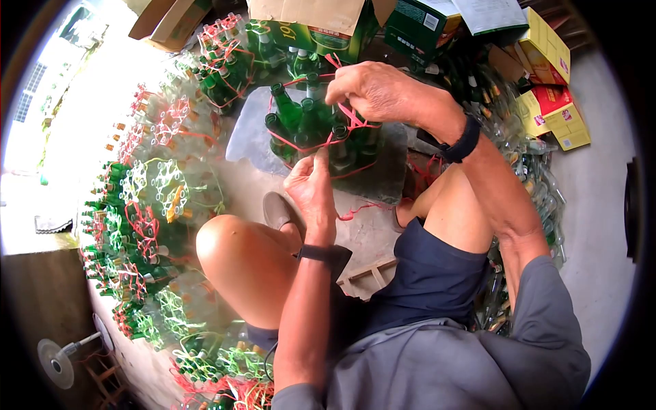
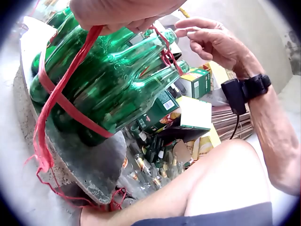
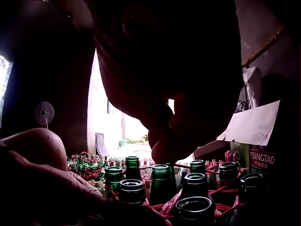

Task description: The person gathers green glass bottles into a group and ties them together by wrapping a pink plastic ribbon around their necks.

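Green glass bottles (image 1: 290, 115) stand bunched upright on a flat grey slab (image 1: 247, 130) before the person. A red plastic strip (image 2: 66, 80) circles their bodies, and more red twine (image 3: 167, 207) loops among the necks. The left hand (image 1: 313, 190) pinches the red strip at the bunch's near side; its loose tail hangs down in the left wrist view. Over the far right necks is the right hand (image 1: 376, 89), fingers loosely bent, index finger close to a bottle mouth (image 2: 172, 34). In the right wrist view that hand is a dark silhouette above the bottle mouths.
Many tied bundles of bottles (image 1: 143, 225) crowd the floor at left. Loose bottles (image 1: 547, 184) are heaped at right. Cardboard cartons (image 1: 314, 31) and yellow boxes (image 1: 547, 48) lie at the back. A fan (image 1: 58, 363) stands lower left.
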`<action>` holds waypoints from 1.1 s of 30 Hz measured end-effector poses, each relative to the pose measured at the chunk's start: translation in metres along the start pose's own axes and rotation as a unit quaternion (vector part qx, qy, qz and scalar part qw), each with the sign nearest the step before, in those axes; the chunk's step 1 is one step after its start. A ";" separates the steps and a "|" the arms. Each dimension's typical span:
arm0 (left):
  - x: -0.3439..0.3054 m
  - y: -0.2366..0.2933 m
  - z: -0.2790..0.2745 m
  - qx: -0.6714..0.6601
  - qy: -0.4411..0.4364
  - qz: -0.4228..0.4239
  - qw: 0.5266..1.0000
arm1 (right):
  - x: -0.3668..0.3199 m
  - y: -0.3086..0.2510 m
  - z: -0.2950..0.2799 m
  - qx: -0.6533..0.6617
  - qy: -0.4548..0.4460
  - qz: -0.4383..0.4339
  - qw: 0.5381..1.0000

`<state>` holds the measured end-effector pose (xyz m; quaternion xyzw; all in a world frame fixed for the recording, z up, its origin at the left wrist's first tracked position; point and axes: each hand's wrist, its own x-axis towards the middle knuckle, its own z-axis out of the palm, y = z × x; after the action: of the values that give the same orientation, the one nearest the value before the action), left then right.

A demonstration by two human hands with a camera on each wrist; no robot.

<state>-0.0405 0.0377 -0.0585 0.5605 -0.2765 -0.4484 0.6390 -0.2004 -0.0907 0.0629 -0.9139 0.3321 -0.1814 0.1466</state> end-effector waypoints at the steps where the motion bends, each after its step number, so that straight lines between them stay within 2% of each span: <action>1: 0.000 0.002 0.001 -0.001 0.003 -0.001 1.000 | 0.005 -0.003 0.003 -0.007 -0.062 0.024 0.998; 3: 0.000 0.004 0.001 0.017 0.004 -0.013 1.000 | 0.012 -0.005 0.010 0.001 -0.089 0.008 0.996; 5: 0.002 0.002 0.000 0.011 -0.002 -0.017 1.000 | 0.018 -0.010 0.014 0.040 -0.182 0.048 0.981; 6: 0.001 0.001 0.002 0.008 0.004 -0.012 1.000 | 0.025 -0.032 -0.002 0.101 -0.271 0.173 0.941; 11: 0.003 -0.006 0.005 0.017 0.025 0.001 1.000 | 0.034 -0.024 0.016 0.124 -0.341 0.131 0.923; 13: 0.001 -0.005 0.008 0.019 0.035 -0.004 0.999 | 0.040 -0.030 0.011 0.112 -0.386 0.165 0.901; 19: 0.002 -0.011 0.010 0.038 0.053 -0.008 0.998 | 0.052 -0.025 0.012 0.127 -0.428 0.166 0.879; 24: 0.006 -0.023 0.008 0.033 0.050 0.002 0.998 | 0.050 -0.014 0.020 0.141 -0.413 0.161 0.885; 29: 0.006 -0.027 0.009 0.032 0.054 0.015 0.998 | 0.053 -0.005 0.022 0.198 -0.432 0.149 0.867; 33: 0.006 -0.025 0.012 0.039 0.064 0.004 0.997 | 0.063 -0.015 0.012 0.163 -0.460 0.150 0.860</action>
<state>-0.0544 0.0280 -0.0805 0.6117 -0.2540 -0.3979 0.6349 -0.1418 -0.1191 0.0724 -0.7959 0.3254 0.2317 0.4549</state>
